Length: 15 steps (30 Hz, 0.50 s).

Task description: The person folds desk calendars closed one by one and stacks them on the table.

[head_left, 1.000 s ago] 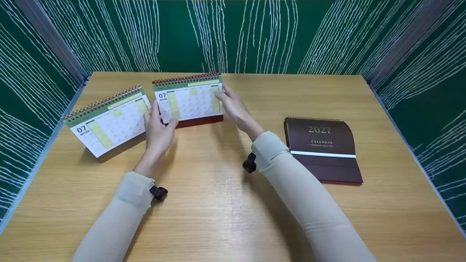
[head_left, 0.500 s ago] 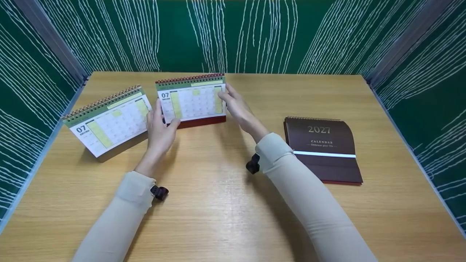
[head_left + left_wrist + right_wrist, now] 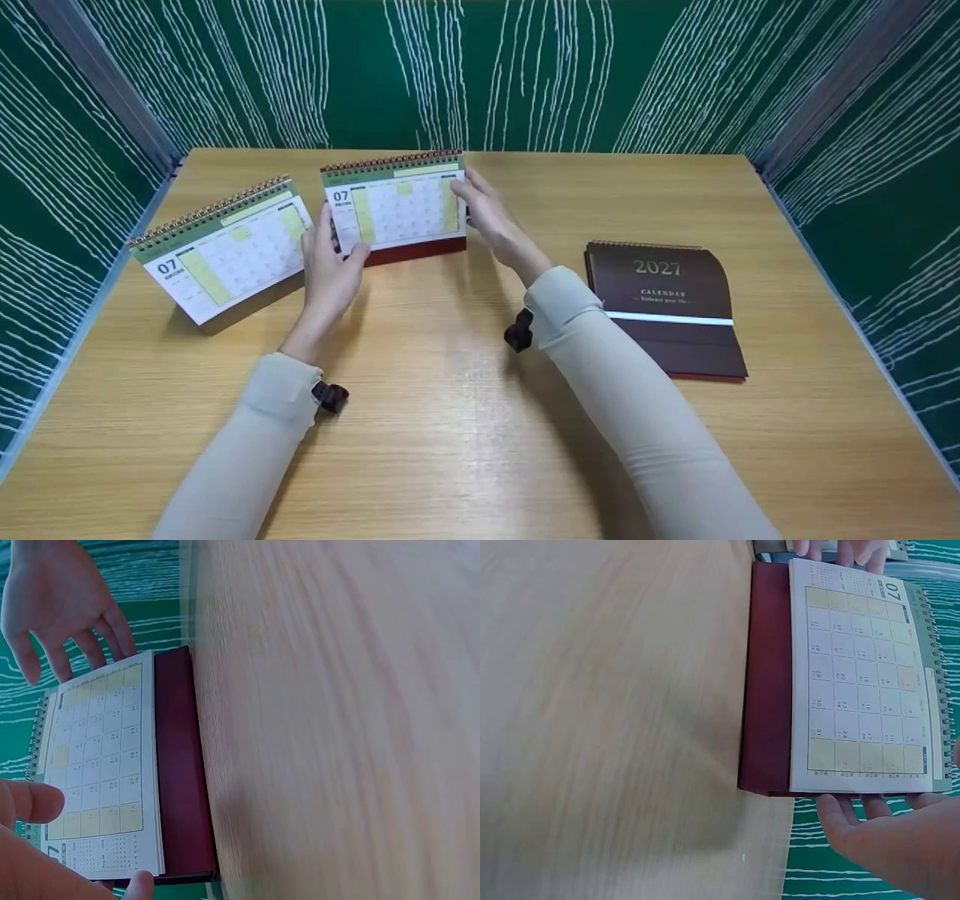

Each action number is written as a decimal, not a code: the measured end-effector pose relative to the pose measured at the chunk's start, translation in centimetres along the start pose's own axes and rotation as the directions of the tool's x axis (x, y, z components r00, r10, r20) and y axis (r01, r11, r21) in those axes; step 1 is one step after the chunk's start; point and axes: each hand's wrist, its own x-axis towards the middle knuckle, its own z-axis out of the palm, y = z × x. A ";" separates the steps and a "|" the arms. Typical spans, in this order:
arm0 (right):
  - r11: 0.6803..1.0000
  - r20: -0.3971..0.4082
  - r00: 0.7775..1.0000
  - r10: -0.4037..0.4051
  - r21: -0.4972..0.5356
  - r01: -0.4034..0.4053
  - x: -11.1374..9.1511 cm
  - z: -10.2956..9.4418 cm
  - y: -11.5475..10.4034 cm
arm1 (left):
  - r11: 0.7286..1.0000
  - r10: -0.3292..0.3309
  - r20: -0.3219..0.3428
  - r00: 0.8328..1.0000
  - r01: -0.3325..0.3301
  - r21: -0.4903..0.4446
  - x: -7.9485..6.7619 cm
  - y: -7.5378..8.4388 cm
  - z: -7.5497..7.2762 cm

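A desk calendar with a 07 page and a dark red base (image 3: pixel 397 206) stands at the back of the table. My left hand (image 3: pixel 330 274) is at its left side, thumb near the lower left corner. At its right edge is my right hand (image 3: pixel 491 217); the left wrist view shows this hand's fingers (image 3: pixel 94 649) fairly straight. In the right wrist view the right hand (image 3: pixel 889 832) touches or nearly touches the calendar's side. A second desk calendar (image 3: pixel 232 251), also at 07, stands angled to the left, close to my left hand's fingers.
A dark brown 2027 calendar (image 3: pixel 667 281) with a pale band lies at the right, partly behind my right sleeve (image 3: pixel 637 397). The wooden table (image 3: pixel 435 450) meets green walls (image 3: pixel 360 75) with white streaks at the back and sides.
Both hands and the red-based calendar shifted slightly right at first. Since then the calendar has stayed nearly still, while my right hand has moved slightly up along its edge.
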 end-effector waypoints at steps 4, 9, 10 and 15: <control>0.997 0.013 0.998 0.059 0.051 -0.059 0.6 -0.4 -0.7 | 1.000 -0.005 -0.004 1.000 0.005 -0.004 0.1 0.0 0.1; 0.991 0.021 0.994 0.106 0.085 -0.107 0.9 -0.8 -1.7 | 1.000 -0.010 -0.009 1.000 0.010 -0.008 0.1 0.0 0.2; 0.990 0.021 0.994 0.110 0.087 -0.112 0.9 -0.8 -1.9 | 1.000 -0.010 -0.010 1.000 0.010 -0.011 0.1 0.0 0.3; 0.992 0.027 0.995 0.095 0.086 -0.097 1.1 -0.9 -2.6 | 1.000 0.007 -0.026 1.000 -0.008 -0.024 0.0 -0.2 0.5</control>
